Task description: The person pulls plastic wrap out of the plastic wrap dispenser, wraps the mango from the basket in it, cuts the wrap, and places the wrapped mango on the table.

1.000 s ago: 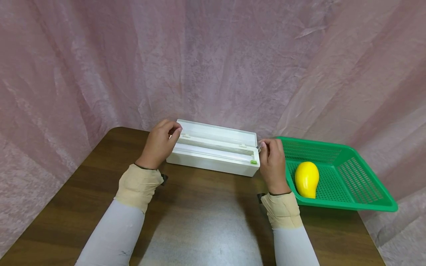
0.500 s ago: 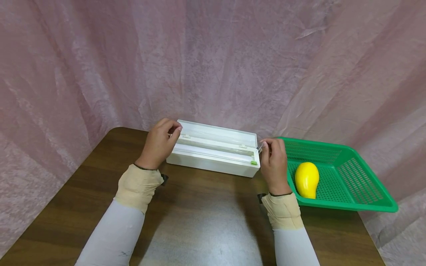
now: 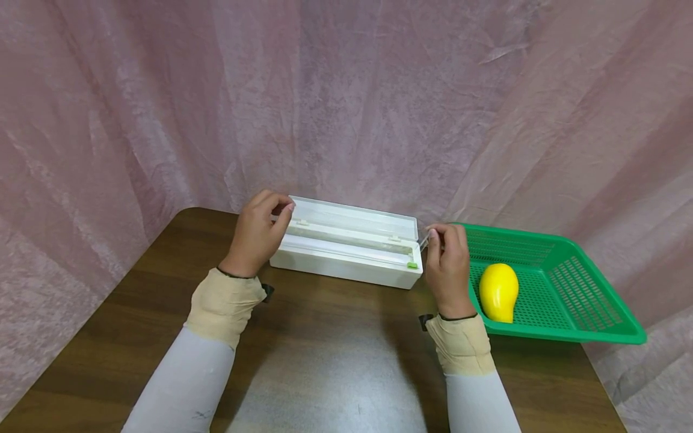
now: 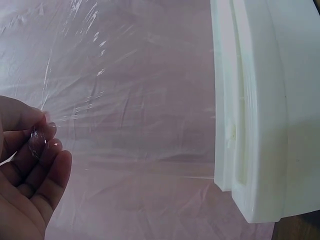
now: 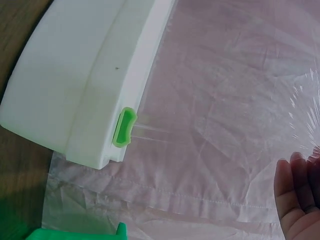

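Observation:
A long white cling film dispenser (image 3: pixel 343 270) stands on the table with its lid (image 3: pixel 354 218) tipped back. Clear cling film (image 4: pixel 135 110) stretches from it to both hands. My left hand (image 3: pixel 260 231) pinches one corner between thumb and fingers, near the dispenser's left end; a crumpled bit of film shows among the fingers in the left wrist view. Off the right end, my right hand (image 3: pixel 448 267) pinches the other corner, and creases fan out from its fingertips, which are partly cut off in the right wrist view. A green slide cutter (image 5: pixel 124 127) sits at the dispenser's right end.
To the right, a green plastic basket (image 3: pixel 547 334) holds a yellow mango (image 3: pixel 498 293); its near left side lies close to my right wrist. Behind the brown wooden table (image 3: pixel 325 349) hangs a pink curtain (image 3: pixel 346 108).
Both hands have risen slightly, and the right has shifted a little to the right, with the film still pinched. Dispenser, basket and mango stay in place.

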Available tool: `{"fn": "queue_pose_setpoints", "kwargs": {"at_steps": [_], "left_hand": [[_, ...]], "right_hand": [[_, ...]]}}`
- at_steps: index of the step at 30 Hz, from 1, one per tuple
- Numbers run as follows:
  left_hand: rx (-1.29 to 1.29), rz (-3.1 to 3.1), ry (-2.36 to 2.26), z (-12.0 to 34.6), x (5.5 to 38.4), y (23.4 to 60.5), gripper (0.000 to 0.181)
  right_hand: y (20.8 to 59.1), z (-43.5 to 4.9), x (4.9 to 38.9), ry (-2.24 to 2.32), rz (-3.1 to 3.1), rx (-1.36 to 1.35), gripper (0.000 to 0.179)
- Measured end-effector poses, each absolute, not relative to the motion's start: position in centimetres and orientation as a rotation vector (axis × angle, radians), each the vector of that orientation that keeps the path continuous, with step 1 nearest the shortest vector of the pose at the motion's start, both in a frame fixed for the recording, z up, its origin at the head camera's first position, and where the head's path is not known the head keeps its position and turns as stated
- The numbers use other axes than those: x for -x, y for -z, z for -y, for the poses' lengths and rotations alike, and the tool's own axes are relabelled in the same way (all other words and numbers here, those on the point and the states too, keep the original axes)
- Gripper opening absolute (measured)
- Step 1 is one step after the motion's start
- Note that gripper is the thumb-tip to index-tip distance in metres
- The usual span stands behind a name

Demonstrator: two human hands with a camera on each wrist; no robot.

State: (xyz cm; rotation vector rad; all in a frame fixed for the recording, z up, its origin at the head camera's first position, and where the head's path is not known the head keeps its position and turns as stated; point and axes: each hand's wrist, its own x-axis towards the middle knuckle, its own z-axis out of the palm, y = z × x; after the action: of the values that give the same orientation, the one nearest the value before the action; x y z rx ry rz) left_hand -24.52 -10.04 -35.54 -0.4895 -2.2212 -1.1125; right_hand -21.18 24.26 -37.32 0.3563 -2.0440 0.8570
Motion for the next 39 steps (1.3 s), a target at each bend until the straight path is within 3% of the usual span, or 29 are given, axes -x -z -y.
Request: {"fn": "queue_pose_setpoints", "kwargs": {"at_steps": [39], "left_hand": [[0.5, 2.072, 1.079, 9.7, 23.0, 33.8, 0.017]], "right_hand": [[35.3, -24.1, 19.5, -0.914, 1.966, -0.399, 0.015]]}}
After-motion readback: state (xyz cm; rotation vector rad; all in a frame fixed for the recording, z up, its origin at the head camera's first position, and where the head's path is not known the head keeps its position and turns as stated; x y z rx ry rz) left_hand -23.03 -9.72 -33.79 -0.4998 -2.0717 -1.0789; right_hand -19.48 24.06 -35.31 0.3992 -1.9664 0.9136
